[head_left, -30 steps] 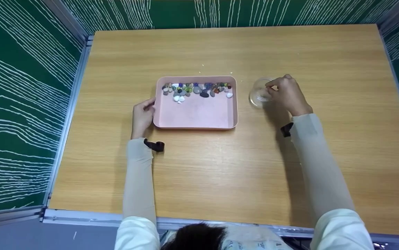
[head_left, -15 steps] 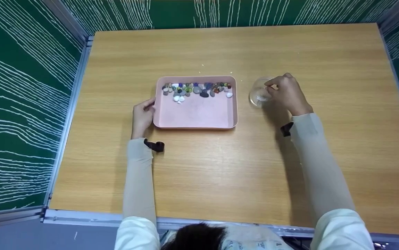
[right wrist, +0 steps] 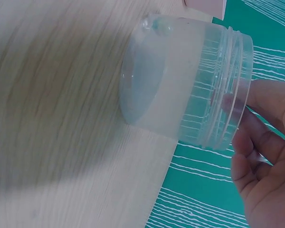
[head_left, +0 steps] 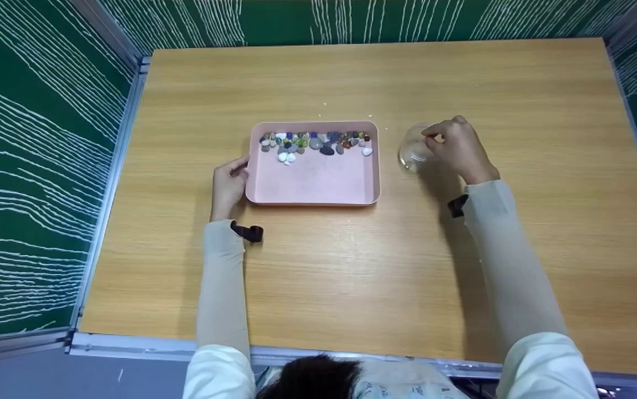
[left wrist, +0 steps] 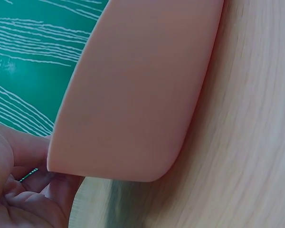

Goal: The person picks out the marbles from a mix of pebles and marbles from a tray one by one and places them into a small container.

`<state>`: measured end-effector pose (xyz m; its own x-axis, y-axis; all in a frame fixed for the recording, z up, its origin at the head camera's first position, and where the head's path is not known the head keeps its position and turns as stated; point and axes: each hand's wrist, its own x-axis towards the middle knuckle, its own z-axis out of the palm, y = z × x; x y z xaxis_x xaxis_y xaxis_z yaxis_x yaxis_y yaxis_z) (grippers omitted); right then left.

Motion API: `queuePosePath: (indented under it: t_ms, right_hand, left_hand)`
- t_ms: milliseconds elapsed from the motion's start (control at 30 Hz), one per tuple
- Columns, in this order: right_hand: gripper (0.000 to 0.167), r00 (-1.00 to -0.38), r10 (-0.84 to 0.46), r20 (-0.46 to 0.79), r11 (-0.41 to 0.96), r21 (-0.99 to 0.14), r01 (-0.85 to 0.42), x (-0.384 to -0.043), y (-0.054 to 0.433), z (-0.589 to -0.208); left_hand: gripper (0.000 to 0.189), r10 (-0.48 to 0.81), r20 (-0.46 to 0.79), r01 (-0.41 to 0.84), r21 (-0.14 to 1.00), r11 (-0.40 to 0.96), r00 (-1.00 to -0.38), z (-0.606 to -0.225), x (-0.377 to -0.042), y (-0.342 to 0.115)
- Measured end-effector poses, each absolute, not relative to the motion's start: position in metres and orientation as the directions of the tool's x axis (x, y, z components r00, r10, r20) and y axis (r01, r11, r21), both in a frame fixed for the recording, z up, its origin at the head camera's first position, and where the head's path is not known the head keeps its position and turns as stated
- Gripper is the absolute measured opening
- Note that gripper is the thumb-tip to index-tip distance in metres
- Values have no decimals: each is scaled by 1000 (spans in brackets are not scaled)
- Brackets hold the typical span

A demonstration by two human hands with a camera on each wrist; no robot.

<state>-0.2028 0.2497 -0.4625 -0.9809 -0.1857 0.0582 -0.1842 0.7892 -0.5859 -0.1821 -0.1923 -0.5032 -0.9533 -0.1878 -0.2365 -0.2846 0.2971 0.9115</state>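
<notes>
A pink tray [head_left: 312, 185] holds a band of pebbles and glass beads [head_left: 315, 143] along its far side. My left hand [head_left: 228, 185] grips the tray's left wall, with fingers at the rim; in the left wrist view the hand [left wrist: 26, 185] is at the tray's corner. To the right, my right hand [head_left: 459, 152] pinches the rim of a clear jar [head_left: 411, 152]. In the right wrist view, a fingertip shows through the jar's threaded neck [right wrist: 228, 90], and the other fingers are curled. A small greenish glass bead [right wrist: 162, 27] lies at the jar's bottom.
The wooden table [head_left: 340, 277] carries a few tiny pale crumbs [head_left: 371, 116] beyond the tray. Green panels with white lines [head_left: 274, 22] stand at the back and both sides. The jar stands a short gap right of the tray.
Both hands stay nearly where they were. A yellowish glint now shows low in the jar that was not visible there half a second ago.
</notes>
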Motion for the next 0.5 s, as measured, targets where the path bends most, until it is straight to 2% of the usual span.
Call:
queuePosePath:
  t_ms: [500]
  right_hand:
    - [21,-982,-181,48,785,-594,-173,-205,248,-456]
  left_hand:
    - [41,-187,-280,-326,898,296,-942,-502,-184,-194]
